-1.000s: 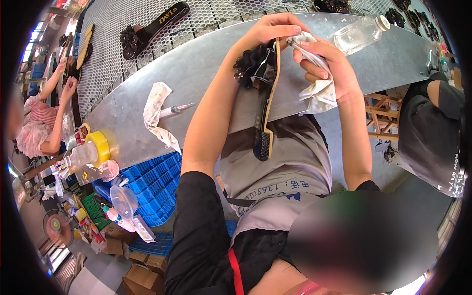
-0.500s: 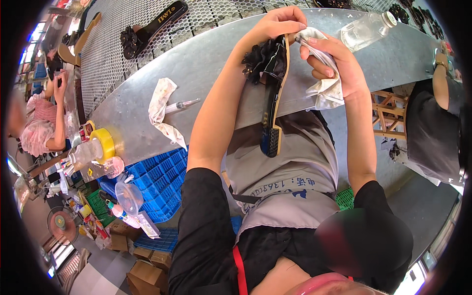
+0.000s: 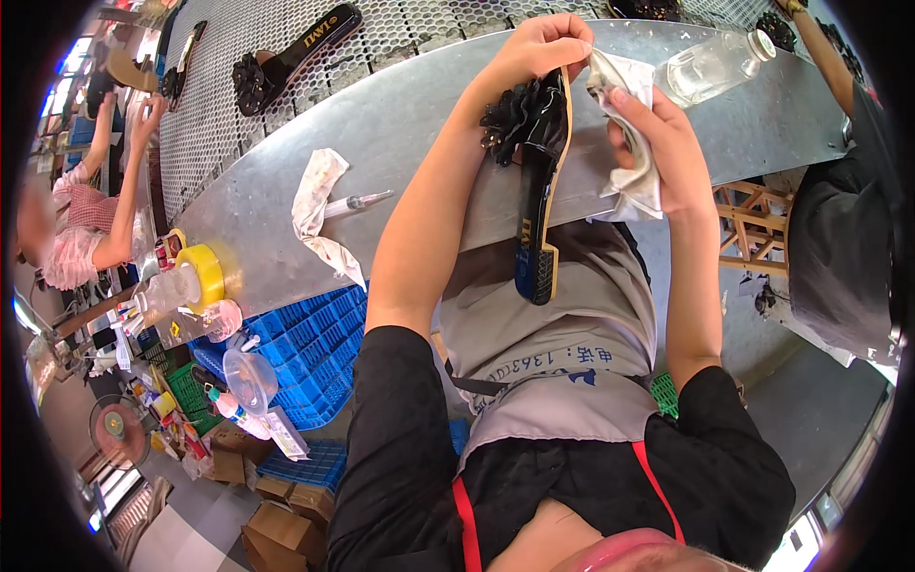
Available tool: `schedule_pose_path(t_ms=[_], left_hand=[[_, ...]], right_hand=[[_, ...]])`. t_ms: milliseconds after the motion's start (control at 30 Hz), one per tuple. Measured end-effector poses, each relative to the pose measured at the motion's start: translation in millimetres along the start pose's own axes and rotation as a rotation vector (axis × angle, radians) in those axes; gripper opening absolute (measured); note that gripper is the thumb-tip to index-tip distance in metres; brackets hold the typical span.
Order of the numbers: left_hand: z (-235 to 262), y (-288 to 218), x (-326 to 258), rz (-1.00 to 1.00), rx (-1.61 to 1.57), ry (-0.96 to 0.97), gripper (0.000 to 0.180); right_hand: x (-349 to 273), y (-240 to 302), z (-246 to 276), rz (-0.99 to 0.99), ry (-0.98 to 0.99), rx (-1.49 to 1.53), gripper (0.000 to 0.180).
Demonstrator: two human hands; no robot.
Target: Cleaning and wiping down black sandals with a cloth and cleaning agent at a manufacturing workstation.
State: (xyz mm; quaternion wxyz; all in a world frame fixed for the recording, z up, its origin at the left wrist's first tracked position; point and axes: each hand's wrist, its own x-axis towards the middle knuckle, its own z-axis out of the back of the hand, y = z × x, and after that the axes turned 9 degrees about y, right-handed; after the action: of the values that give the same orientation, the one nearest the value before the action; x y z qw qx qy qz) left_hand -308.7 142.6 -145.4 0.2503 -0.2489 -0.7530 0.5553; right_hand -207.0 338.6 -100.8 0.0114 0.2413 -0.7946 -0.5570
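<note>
At one metal table [image 3: 419, 124], left fingers [image 3: 572, 48] grasped one black sandal [image 3: 536, 205]; right fingers [image 3: 632, 109] clutched one stained cloth [image 3: 642, 191] near one bottle [image 3: 708, 72].

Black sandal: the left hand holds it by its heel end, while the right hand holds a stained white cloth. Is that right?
Not quite: the head view shows the left hand holding the black sandal by its toe end; the heel end is lower in the picture. The right hand does hold a stained white cloth.
</note>
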Motion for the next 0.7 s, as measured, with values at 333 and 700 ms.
schedule_pose_path(t_ms=[333, 700], left_hand=[[-1, -3, 1, 0.011, 0.043, -0.002, 0.013], [4, 3, 0, 0.003, 0.06, 0.029, 0.012]], right_hand=[[-13, -34, 29, 0.324, -0.21, -0.043, 0.02], [2, -10, 7, 0.579, -0.193, -0.008, 0.017]])
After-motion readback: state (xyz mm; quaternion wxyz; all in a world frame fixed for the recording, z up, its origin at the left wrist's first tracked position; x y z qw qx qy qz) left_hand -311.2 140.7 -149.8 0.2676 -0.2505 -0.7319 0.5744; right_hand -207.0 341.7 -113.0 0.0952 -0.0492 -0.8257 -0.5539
